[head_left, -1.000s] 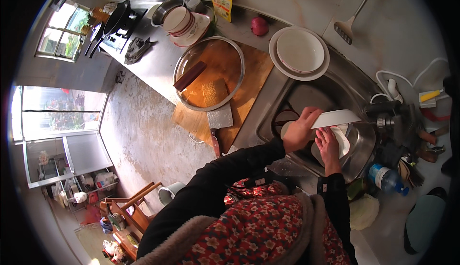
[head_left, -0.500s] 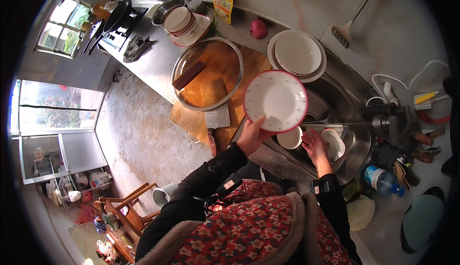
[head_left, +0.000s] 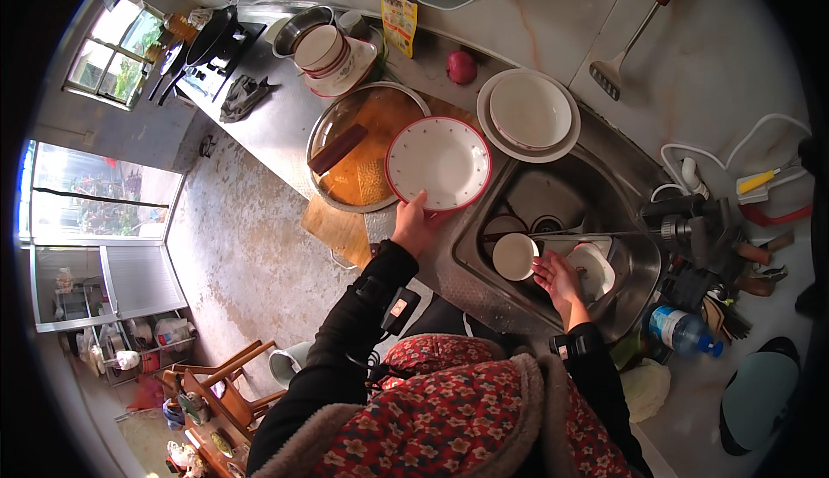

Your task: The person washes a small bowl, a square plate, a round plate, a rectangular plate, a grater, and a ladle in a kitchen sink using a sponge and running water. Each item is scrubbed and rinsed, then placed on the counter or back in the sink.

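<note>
My left hand (head_left: 413,226) grips the near edge of a white plate (head_left: 439,163) with a red rim and small dark marks. It is held over the counter between the glass lid and the sink. In the sink, my right hand (head_left: 560,281) has its fingers apart, fingertips at the right rim of a small white bowl (head_left: 515,257). Beside that hand lies a white dish (head_left: 592,272). Behind the small bowl, another red-rimmed dish is partly hidden. A white bowl (head_left: 530,113) sits inside a larger white dish (head_left: 566,147) at the sink's far edge.
A glass lid (head_left: 380,137) with a dark handle lies on a wooden board (head_left: 332,234). The faucet (head_left: 678,232) reaches across the sink (head_left: 540,189). Stacked bowls (head_left: 318,50), a red onion (head_left: 462,67) and a yellow packet (head_left: 398,22) stand farther back. A bottle (head_left: 682,329) is at right.
My left hand has carried the plate leftward, from the sink's edge to beside the glass lid, covering the cleaver. My right hand's fingertips have come to the small bowl's rim. The view has shifted slightly.
</note>
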Demonstrator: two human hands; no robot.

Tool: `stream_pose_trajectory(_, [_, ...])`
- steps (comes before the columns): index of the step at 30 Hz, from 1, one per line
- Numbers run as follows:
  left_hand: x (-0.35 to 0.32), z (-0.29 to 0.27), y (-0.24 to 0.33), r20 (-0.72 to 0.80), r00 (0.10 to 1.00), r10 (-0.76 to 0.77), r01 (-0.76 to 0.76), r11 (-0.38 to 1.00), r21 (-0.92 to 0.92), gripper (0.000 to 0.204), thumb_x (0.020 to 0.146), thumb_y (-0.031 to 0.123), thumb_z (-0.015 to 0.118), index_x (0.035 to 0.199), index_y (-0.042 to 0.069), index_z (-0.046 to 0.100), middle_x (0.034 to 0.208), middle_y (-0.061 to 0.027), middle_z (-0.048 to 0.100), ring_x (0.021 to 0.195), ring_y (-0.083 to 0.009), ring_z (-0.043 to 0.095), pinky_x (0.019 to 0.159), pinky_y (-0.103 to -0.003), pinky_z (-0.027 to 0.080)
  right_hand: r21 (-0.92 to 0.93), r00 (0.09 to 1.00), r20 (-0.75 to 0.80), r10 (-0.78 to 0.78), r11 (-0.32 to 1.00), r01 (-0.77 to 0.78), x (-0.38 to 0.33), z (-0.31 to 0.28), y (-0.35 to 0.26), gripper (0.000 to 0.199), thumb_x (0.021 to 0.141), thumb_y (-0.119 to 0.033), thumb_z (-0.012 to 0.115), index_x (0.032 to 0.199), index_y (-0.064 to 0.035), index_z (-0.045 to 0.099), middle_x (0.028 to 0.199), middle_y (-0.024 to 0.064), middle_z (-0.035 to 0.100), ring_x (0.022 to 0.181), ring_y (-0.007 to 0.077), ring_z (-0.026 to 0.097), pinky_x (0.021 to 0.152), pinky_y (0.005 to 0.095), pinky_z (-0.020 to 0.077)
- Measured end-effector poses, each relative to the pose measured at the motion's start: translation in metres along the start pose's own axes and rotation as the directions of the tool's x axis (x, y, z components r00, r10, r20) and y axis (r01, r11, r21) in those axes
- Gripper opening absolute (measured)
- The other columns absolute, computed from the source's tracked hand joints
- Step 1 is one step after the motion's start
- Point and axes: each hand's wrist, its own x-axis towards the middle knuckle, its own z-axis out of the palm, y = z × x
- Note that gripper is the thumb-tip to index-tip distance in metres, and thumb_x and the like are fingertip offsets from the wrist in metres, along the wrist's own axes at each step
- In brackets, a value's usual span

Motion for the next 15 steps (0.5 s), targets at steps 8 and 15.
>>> stream_pose_trajectory(8, [0.021,0.002,0.013,-0.05,0.997,0.056,-0.054,0.997,0.047,0.038,0.1,0.011,0.039,0.132,-0.009,0.038,0.131,-0.0233,0.05,0.115,-0.0368,0.058,0.097,-0.046,0.054,0.0,0.997,0.053,-0.05,0.999,0.05,0.001,0.002,-0.002,0.027,0.101,-0.027,0.049,0.123,-0.0125,0.053,0.113,0.0094,0.068,0.099,0.0203,0.065,0.083,0.035,0.05])
stream_pose_trajectory(15, [0.03,0.007,0.014,-0.092,0.987,0.135,-0.135,0.991,0.004,0.038,0.1,0.011,0.04,0.132,-0.009,0.037,0.131,-0.0234,0.049,0.117,-0.0374,0.057,0.099,-0.048,0.053,0.006,0.997,0.026,-0.066,0.998,0.066,-0.01,-0.005,0.001,0.027,0.099,-0.031,0.053,0.119,-0.0126,0.055,0.11,0.0091,0.068,0.098,0.0189,0.065,0.082,0.0348,0.0497])
